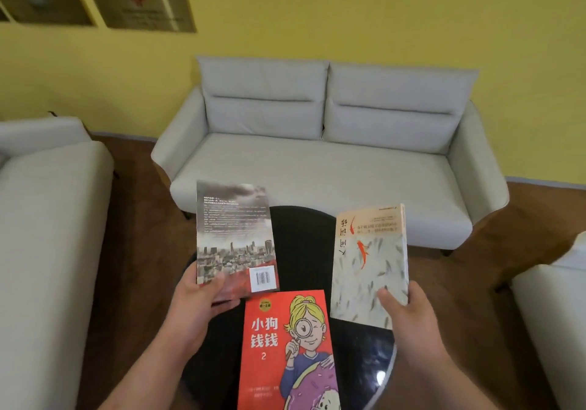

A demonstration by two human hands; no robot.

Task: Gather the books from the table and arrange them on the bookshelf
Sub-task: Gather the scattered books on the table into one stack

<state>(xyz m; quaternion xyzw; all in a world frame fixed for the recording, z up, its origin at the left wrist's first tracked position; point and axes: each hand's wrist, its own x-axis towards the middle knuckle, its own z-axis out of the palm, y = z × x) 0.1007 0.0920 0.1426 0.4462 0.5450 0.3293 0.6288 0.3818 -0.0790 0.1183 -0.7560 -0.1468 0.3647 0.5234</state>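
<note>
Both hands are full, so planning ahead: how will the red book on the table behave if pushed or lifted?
The red book looks like a paperback, so probably light and a bit floppy if lifted by a corner. It lies flat, so it should not roll or tip. The black table shows glare, so the book likely slides easily.

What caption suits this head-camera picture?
Left hand holds a cityscape book, right hand a fish-cover book; a red book lies on the black table.
</note>
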